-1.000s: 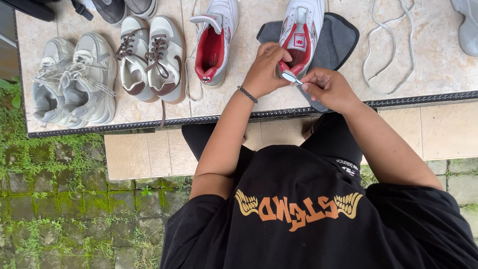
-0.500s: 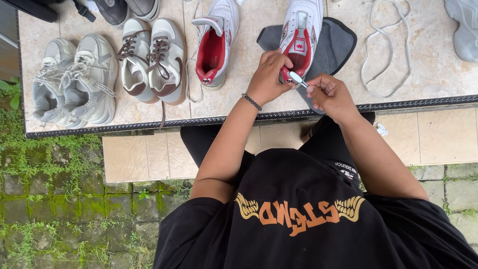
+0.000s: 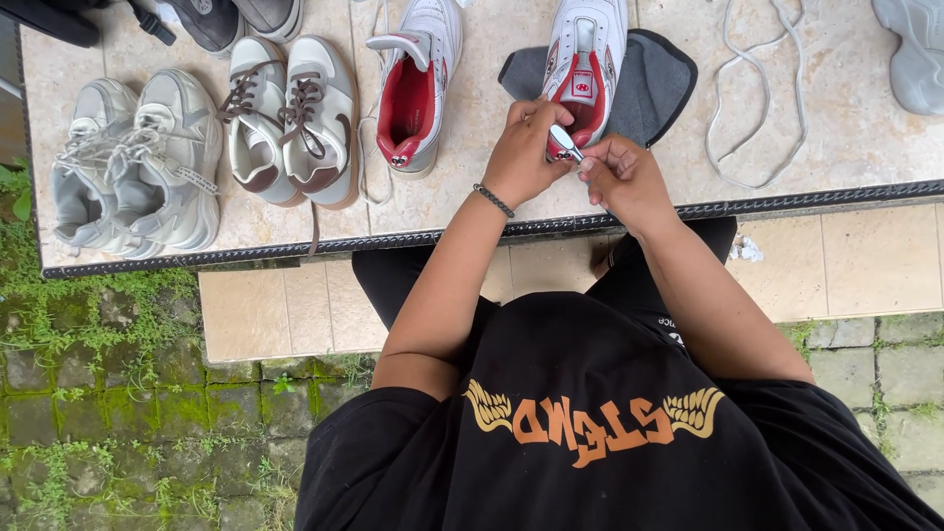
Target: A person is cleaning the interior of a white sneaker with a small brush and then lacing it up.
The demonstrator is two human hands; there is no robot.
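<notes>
At the bottom of the frame a black T-shirt with an orange winged print (image 3: pixel 590 433) fills the lower right, above a strip of mossy grey paving stones (image 3: pixel 118 423) at lower left. Both bare forearms reach up from it toward the middle of the frame.

The left hand (image 3: pixel 523 157), with a dark beaded bracelet (image 3: pixel 494 201) at the wrist, is curled closed around the heel end of a white sneaker with a red lining (image 3: pixel 588 49), its fingers pinching at the heel edge. The right hand (image 3: pixel 622 177) sits just beside it, touching it, fingers bent in and closed on a small white and silver tool (image 3: pixel 564 140) whose tip points up and left at the sneaker's heel. What kind of tool it is cannot be told.

That sneaker lies in the upper middle of the frame on a dark grey cloth mat (image 3: pixel 654 84), on a beige stone-tiled tabletop (image 3: pixel 846 108) with a dark patterned edge. A loose white shoelace (image 3: pixel 762 98) curls to the right of the mat. To the left stands its matching white and red sneaker (image 3: pixel 418 84), then a pair of cream sneakers with brown laces (image 3: pixel 290 118), and at far left a pair of pale grey chunky sneakers (image 3: pixel 138 162).
</notes>
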